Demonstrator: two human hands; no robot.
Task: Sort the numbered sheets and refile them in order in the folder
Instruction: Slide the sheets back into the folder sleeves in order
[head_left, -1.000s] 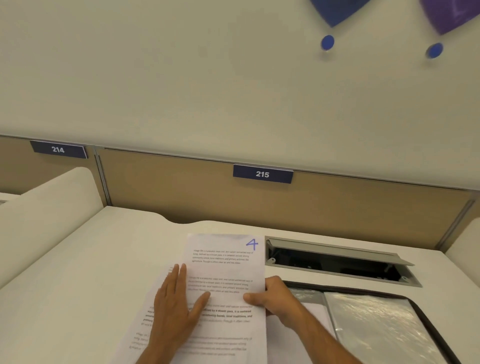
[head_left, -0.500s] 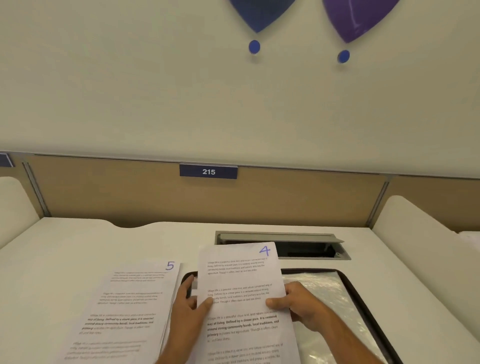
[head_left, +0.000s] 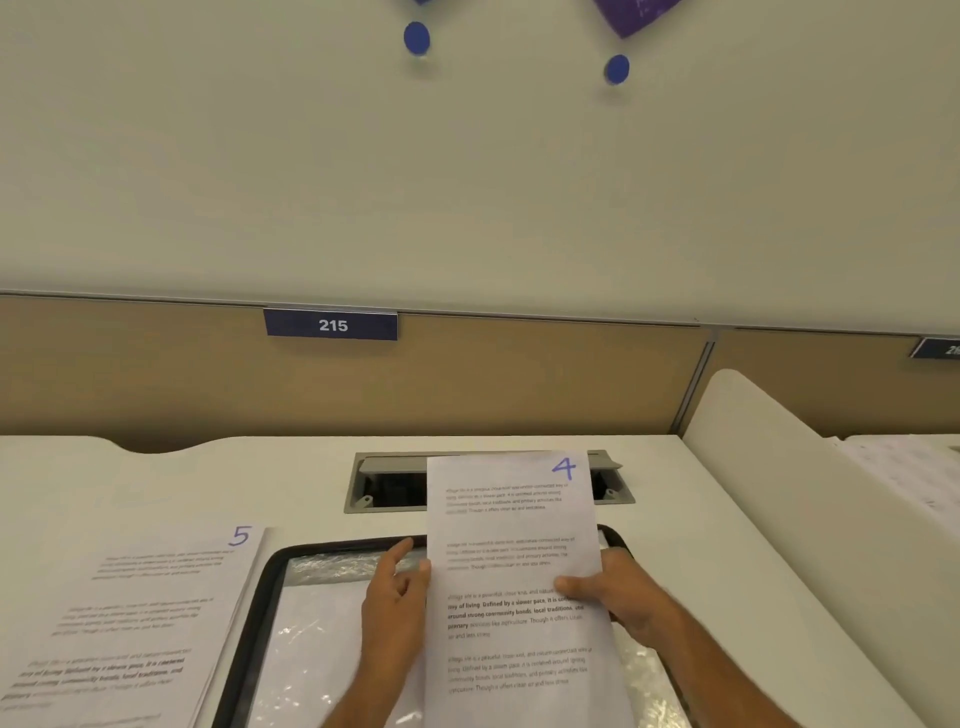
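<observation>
Sheet 4 (head_left: 511, 525) held above open folder (head_left: 270, 582), long axis away from body, number at far end; pinched by left hand (head_left: 395, 603) and right hand (head_left: 618, 597) fingers. White counter (head_left: 156, 488), beige wall.

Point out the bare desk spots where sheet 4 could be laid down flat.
Bare desk runs behind the sheet marked 5, left of the cable hatch. A narrower strip lies right of the folder, up to the side divider. The middle is crowded: both hands hold sheet 4 over the open folder.
</observation>
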